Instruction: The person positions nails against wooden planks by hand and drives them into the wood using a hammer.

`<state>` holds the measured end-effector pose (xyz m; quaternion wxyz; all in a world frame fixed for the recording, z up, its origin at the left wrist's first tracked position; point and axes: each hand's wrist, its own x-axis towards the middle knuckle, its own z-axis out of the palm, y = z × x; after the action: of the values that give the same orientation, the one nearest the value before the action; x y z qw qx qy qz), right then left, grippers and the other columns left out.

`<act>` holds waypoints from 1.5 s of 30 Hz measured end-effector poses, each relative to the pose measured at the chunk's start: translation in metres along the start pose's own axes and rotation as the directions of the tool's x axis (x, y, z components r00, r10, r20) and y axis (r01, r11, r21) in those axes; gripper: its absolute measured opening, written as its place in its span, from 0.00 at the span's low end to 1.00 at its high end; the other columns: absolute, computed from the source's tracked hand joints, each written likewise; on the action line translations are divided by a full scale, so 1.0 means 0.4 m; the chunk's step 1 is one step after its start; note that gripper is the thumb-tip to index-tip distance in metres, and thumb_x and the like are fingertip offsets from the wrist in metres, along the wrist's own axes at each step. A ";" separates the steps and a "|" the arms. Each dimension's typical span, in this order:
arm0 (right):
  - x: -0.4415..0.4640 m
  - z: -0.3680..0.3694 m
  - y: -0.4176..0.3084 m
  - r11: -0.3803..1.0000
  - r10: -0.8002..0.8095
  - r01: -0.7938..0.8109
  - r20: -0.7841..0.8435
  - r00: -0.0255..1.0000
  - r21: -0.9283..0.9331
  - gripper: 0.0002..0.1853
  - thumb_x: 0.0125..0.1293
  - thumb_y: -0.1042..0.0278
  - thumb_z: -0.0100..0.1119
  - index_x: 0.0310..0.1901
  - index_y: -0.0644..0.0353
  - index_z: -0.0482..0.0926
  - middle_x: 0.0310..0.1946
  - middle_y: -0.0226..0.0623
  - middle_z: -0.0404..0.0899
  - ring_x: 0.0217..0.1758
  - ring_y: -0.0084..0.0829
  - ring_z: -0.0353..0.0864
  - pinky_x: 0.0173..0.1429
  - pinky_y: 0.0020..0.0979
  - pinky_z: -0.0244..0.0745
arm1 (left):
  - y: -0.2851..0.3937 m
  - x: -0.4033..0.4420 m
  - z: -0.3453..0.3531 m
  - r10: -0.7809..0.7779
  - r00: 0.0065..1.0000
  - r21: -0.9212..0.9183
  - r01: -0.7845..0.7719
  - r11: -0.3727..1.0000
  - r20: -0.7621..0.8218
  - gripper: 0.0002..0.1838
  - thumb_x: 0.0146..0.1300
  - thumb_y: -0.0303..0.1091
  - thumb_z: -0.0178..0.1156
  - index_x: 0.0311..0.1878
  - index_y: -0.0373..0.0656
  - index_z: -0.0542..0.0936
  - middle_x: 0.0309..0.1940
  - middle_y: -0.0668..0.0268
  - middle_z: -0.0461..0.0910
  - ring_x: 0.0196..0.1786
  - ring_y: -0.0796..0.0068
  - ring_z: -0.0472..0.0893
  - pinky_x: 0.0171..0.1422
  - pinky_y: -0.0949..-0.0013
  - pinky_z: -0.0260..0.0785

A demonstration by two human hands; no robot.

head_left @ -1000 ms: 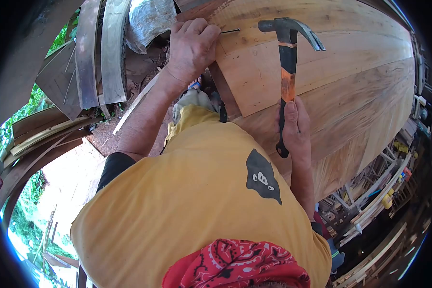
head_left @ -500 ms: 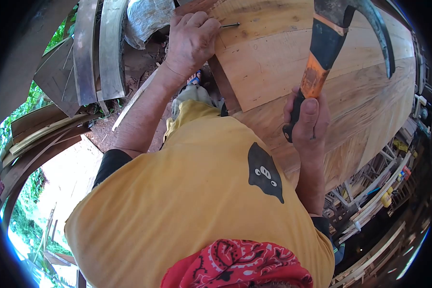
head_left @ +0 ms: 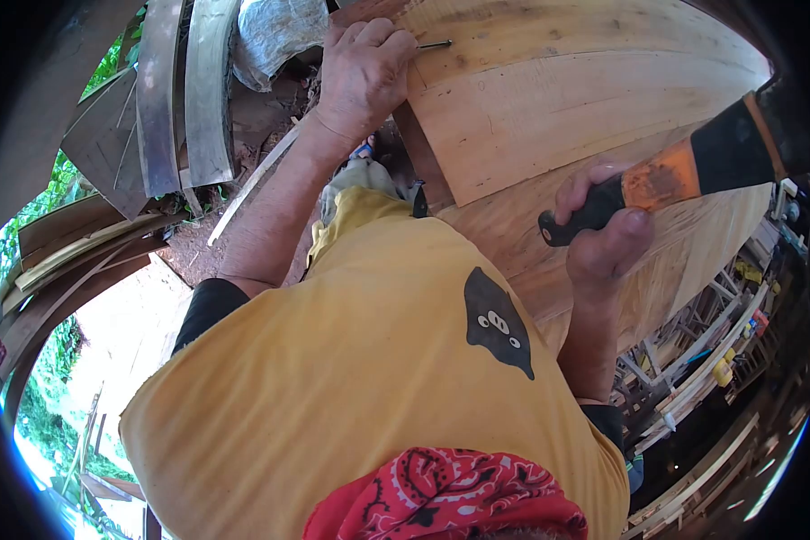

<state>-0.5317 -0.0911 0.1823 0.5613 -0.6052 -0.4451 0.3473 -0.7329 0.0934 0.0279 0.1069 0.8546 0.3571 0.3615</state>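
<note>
While the left hand [head_left: 366, 76] stays at the edge of the broad, pale-brown wooden planking [head_left: 513, 117], its curled fingers gripping the thin, dark metal nail [head_left: 436, 44], the right hand [head_left: 603, 247], wrapped round the black end of the grip, has swung the black-and-orange-handled hammer [head_left: 661, 178] from near upright out toward the right edge of view. With the hammer now well apart from the nail, nothing is striking it at this instant; its head juts rightward over the planking, but its tip is hidden by the fingers.
</note>
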 end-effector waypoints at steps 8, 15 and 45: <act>-0.024 -0.026 0.105 0.789 0.382 -0.273 0.091 0.920 -0.551 0.22 0.84 0.49 0.48 0.41 0.63 0.74 0.25 0.47 0.75 0.27 0.40 0.78 0.36 0.43 0.73 | 0.008 -0.006 0.002 -0.003 1.000 -0.012 0.003 1.000 0.016 0.08 0.56 0.28 0.70 0.39 0.51 0.83 0.33 0.69 0.78 0.42 0.60 0.82 0.49 0.57 0.68; -0.034 -0.017 0.167 0.622 0.357 -0.148 0.110 0.928 -0.769 0.23 0.86 0.50 0.45 0.41 0.63 0.74 0.25 0.47 0.77 0.28 0.46 0.79 0.37 0.44 0.74 | 0.001 0.008 -0.005 0.017 1.000 0.019 -0.016 1.000 -0.014 0.09 0.57 0.27 0.69 0.40 0.50 0.83 0.33 0.68 0.78 0.41 0.60 0.82 0.48 0.56 0.68; 0.017 -0.055 -0.031 0.945 0.279 -0.300 -0.154 0.948 -0.132 0.38 0.77 0.25 0.47 0.49 0.63 0.74 0.28 0.35 0.74 0.25 0.26 0.75 0.29 0.27 0.70 | 0.018 0.106 0.012 0.058 0.987 -0.133 -0.039 0.990 0.147 0.06 0.61 0.28 0.66 0.35 0.44 0.77 0.31 0.58 0.77 0.39 0.49 0.81 0.46 0.48 0.69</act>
<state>-0.5107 -0.0933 0.1978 0.4841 -0.7274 -0.3380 0.3496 -0.7053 0.1178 0.0506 0.1799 0.8792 0.3028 0.3208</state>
